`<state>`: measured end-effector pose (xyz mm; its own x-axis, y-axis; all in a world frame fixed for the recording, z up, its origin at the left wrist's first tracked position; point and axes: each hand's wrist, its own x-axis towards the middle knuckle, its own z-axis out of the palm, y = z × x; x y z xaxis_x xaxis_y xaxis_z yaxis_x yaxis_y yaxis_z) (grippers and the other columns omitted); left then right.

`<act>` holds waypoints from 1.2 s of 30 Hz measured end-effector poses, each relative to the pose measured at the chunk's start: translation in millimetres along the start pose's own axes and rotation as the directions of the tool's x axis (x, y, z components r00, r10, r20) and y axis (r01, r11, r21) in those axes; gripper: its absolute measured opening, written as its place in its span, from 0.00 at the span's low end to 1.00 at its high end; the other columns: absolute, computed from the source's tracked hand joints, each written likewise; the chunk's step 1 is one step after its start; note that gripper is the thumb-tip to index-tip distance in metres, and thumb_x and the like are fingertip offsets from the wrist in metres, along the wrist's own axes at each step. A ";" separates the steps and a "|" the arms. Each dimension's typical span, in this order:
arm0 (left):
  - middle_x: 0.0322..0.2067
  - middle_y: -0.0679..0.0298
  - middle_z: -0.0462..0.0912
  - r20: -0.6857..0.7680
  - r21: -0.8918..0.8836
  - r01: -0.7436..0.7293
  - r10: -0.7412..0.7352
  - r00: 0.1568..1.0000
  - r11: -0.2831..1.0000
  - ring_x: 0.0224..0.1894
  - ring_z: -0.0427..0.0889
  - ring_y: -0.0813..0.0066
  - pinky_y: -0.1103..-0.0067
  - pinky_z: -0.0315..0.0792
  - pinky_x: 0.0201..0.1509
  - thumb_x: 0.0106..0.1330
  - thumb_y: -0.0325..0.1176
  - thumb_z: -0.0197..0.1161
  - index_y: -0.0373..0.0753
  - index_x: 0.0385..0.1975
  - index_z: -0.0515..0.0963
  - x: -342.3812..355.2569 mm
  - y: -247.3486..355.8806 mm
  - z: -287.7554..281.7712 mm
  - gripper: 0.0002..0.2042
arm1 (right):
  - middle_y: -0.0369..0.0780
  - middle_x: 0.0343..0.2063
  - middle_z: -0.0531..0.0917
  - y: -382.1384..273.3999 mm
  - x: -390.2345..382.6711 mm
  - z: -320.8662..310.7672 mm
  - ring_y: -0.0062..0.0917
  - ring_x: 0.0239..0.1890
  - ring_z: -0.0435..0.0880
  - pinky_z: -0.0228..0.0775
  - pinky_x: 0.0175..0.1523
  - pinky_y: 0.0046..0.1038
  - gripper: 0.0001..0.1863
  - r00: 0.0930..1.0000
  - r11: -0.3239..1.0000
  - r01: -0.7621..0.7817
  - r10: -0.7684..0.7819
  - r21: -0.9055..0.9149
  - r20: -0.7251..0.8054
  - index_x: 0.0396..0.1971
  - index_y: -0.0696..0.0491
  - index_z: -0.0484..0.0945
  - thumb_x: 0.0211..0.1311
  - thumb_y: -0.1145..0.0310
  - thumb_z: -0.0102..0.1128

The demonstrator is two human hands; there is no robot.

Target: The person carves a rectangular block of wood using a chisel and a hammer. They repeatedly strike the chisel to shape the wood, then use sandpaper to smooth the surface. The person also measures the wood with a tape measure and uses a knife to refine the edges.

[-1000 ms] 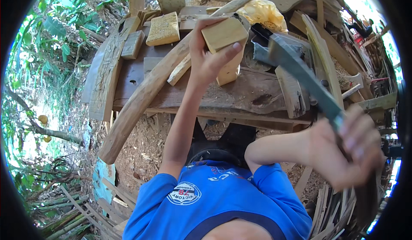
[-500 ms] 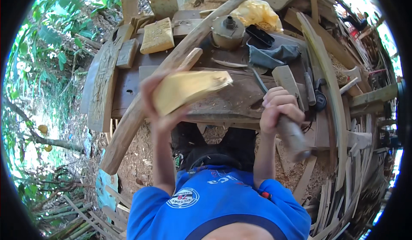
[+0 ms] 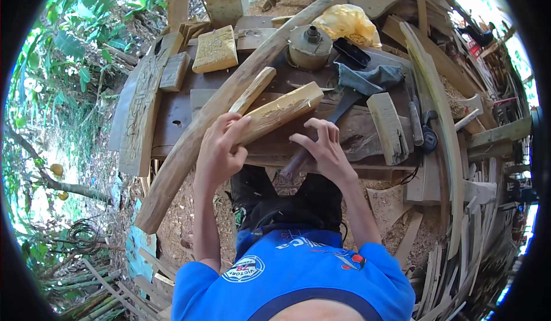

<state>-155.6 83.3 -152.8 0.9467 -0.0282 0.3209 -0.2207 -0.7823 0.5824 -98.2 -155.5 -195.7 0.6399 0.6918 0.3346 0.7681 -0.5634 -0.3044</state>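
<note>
A pale, rough-hewn block of wood [image 3: 281, 111] lies slanting over the bench, its far end pointing right. My left hand [image 3: 221, 149] grips its near end, with fingers bent over the top edge. My right hand [image 3: 327, 149] is at the bench's front edge with its fingers apart, holding nothing. Just left of and partly under it is a machete [image 3: 341, 107]; its blade runs up toward a grey-blue cloth, and its handle [image 3: 295, 166] sticks out past the bench edge toward me. The right hand hides part of the tool.
A long pole [image 3: 229, 91] crosses the wooden bench [image 3: 172, 111] diagonally. Toward the back are a round container [image 3: 310, 48], a yellow plastic bag [image 3: 350, 25], a dark case [image 3: 351, 53] and the cloth [image 3: 370, 78]. An upright wood block [image 3: 387, 127] stands at right; planks and offcuts surround the bench.
My right hand has let go of the machete, which now lies on the bench further left. The left hand has lowered the wood block, turning it so another face shows.
</note>
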 end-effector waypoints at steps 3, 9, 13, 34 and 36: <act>0.45 0.58 0.70 0.047 0.193 -0.087 0.080 0.996 0.977 0.48 0.70 0.61 0.69 0.62 0.53 0.43 0.25 0.55 0.41 0.47 0.71 14.2 5.1 6.4 0.24 | 0.40 0.50 0.61 -2.6 12.3 -36.1 0.38 0.57 0.56 0.49 0.61 0.35 0.35 0.992 0.940 -0.064 0.025 0.334 0.120 0.49 0.41 0.67 0.33 0.69 0.68; 0.51 0.58 0.67 0.116 0.206 -0.201 0.180 0.977 0.958 0.54 0.65 0.60 0.67 0.58 0.57 0.46 0.28 0.58 0.42 0.52 0.67 27.5 23.7 24.3 0.27 | 0.44 0.40 0.75 110.3 83.7 -71.5 0.37 0.47 0.71 0.60 0.56 0.33 0.21 0.970 0.991 -0.088 0.108 0.099 -0.220 0.42 0.51 0.73 0.43 0.69 0.61; 0.52 0.58 0.67 0.090 0.147 -0.241 0.230 0.969 0.959 0.57 0.62 0.58 0.65 0.55 0.60 0.47 0.28 0.61 0.47 0.51 0.70 28.3 22.9 29.8 0.26 | 0.45 0.40 0.76 192.3 107.9 -39.4 0.38 0.47 0.73 0.63 0.53 0.36 0.16 0.849 0.800 -0.525 0.516 -0.290 -0.112 0.40 0.51 0.74 0.48 0.64 0.54; 0.40 0.63 0.73 0.176 -0.800 0.275 -0.230 0.957 0.533 0.40 0.73 0.79 0.81 0.70 0.42 0.57 0.33 0.61 0.38 0.55 0.61 96.8 34.4 23.2 0.25 | 0.46 0.42 0.71 14.2 25.2 -46.1 0.37 0.41 0.74 0.65 0.47 0.31 0.21 0.924 0.857 -0.091 0.263 0.507 -0.277 0.47 0.57 0.67 0.50 0.79 0.56; 0.38 0.62 0.75 0.001 -0.758 0.129 -0.196 0.981 0.639 0.37 0.75 0.80 0.81 0.71 0.38 0.58 0.36 0.61 0.38 0.54 0.61 135.2 16.0 23.8 0.25 | 0.46 0.41 0.71 28.5 10.5 -39.4 0.38 0.42 0.73 0.65 0.47 0.31 0.19 0.871 0.895 -0.231 0.365 0.383 -0.328 0.45 0.57 0.68 0.50 0.77 0.56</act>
<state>-25.6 52.2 -117.9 0.9719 0.1248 0.1994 -0.1970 -0.0316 0.9799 -68.7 -182.1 -165.7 0.8453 0.2492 0.4727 0.5310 -0.4909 -0.6907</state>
